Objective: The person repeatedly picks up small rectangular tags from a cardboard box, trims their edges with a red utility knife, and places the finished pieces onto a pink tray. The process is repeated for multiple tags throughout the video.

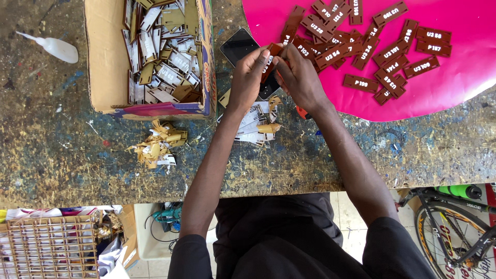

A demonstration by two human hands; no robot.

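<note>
Bicycle wheel (454,232), worktable (77,155), cardboard box (108,67).

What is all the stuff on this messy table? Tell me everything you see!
brown tags: many, brown with white marks, spread on the pink sheet
pink sheet: one, bright pink, far right of table
cardboard box: one, tan, full of pale tags, far left
phone: one, black, beside the box
peeled paper scraps: two heaps, tan and white, near table edge
squeeze bottle: one, white, far left
wooden grid: one, pale, below table
bicycle wheel: one, black, lower right
left hand: pinching a brown tag
right hand: pinching the same tag
</note>
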